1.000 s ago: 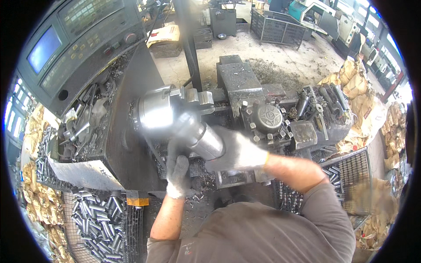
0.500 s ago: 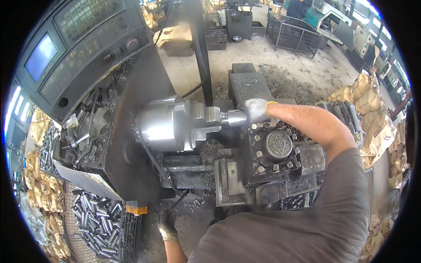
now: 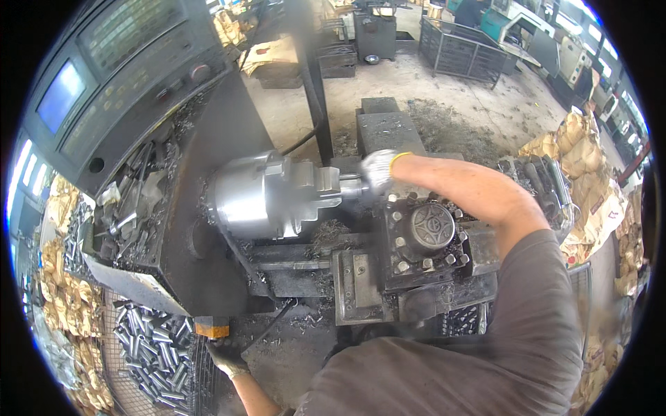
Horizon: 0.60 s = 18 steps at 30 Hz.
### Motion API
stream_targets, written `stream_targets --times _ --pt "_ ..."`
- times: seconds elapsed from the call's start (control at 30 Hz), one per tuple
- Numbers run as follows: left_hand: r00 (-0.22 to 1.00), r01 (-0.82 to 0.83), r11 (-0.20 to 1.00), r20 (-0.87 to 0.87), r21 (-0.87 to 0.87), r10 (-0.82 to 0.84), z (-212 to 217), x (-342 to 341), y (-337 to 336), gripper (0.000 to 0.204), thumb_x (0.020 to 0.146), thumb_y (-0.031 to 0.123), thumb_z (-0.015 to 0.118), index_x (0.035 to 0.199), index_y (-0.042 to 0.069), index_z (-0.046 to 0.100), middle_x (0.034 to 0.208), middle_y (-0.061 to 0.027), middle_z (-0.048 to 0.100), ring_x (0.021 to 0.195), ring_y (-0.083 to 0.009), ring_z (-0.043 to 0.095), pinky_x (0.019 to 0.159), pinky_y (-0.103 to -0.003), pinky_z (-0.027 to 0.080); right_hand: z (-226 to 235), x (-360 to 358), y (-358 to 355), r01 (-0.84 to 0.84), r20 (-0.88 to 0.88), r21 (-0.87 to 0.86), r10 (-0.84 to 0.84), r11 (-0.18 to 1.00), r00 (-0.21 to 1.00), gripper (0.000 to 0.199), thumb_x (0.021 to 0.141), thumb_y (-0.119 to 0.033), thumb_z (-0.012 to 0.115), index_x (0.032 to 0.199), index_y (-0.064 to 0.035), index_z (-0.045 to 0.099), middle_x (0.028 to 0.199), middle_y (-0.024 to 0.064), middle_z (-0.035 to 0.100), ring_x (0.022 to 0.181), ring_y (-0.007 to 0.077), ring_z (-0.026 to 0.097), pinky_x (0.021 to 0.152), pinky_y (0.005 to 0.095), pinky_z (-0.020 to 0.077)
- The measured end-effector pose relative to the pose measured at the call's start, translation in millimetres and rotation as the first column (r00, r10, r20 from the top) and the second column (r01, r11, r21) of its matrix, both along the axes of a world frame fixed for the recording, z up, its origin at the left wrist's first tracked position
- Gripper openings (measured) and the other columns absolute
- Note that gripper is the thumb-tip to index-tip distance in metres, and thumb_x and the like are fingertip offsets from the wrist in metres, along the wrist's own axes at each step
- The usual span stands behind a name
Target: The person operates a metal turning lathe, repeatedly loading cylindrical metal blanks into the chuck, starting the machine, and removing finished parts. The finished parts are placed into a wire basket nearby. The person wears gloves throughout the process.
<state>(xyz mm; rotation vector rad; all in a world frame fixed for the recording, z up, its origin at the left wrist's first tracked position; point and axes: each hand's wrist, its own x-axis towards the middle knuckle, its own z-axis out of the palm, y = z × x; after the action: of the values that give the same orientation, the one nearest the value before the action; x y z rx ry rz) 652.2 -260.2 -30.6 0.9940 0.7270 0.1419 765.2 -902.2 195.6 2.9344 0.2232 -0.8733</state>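
My right hand [image 3: 382,170], in a white knit glove with a yellow cuff, is closed around the outer end of a shiny metal cylinder [image 3: 353,187]. The cylinder's other end sits between the stepped jaws of a lathe chuck [image 3: 257,197]. Motion smears my right fingers slightly, and the glove hides part of the cylinder. Low on the left, my gloved left hand [image 3: 227,361] reaches to just below an orange block [image 3: 211,327] beside the wire basket. Its fingers are dark and partly hidden, so their grip does not show.
A bolted tool post [image 3: 431,229] stands just right of the chuck, under my right forearm. The wire basket [image 3: 202,378] holds many short metal tubes [image 3: 156,353]. A control panel [image 3: 132,76] and a tool-filled tray [image 3: 132,215] rise at left. Brown paper sacks [image 3: 586,180] lie right.
My right hand has moved left toward the chuck, and less of the cylinder shows between jaws and glove. My left hand has moved left, up to the orange block. The view has shifted slightly.
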Motion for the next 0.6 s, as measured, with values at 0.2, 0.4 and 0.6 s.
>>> stream_targets --times 0.2,0.4,0.6 --pt "0.951 0.300 0.933 -0.009 -0.198 -0.308 18.5 7.8 10.8 0.046 0.106 0.059 0.053 0.078 0.022 0.053 0.063 0.0024 0.047 0.059 -0.0133 0.046 0.055 -0.031 0.035 -0.9 -8.8 11.2 0.244 0.083 0.326 -0.285 0.913 0.955 0.063 0.067 -0.039 0.086 0.113 0.0015 0.076 0.103 0.0238 0.079 0.097 0.0337 0.078 0.082 0.0447 0.0609" --pt "0.980 0.170 0.907 0.031 0.385 -0.197 -15.5 13.2 8.3 0.033 0.105 0.044 0.061 0.114 0.013 0.069 0.086 0.0014 0.067 0.070 -0.0091 0.056 0.060 -0.029 0.044 -4.5 -27.2 5.7 0.207 0.307 0.297 -0.299 0.932 0.904 0.073 0.076 -0.038 0.083 0.137 -0.0044 0.064 0.105 0.0210 0.080 0.092 0.0367 0.077 0.079 0.0458 0.0611" --pt "0.975 -0.110 0.415 0.179 0.903 -0.130 40.2 -15.6 -16.9 0.048 0.106 0.032 0.063 0.138 -0.004 0.061 0.121 -0.0205 0.071 0.106 -0.0304 0.070 0.093 -0.045 0.057 55.5 -146.1 74.6 -0.115 0.573 0.765 -0.589 0.633 0.570 0.041 0.090 -0.009 0.073 0.128 0.0033 0.068 0.090 0.0114 0.077 0.083 0.0209 0.075 0.078 0.0339 0.0602"
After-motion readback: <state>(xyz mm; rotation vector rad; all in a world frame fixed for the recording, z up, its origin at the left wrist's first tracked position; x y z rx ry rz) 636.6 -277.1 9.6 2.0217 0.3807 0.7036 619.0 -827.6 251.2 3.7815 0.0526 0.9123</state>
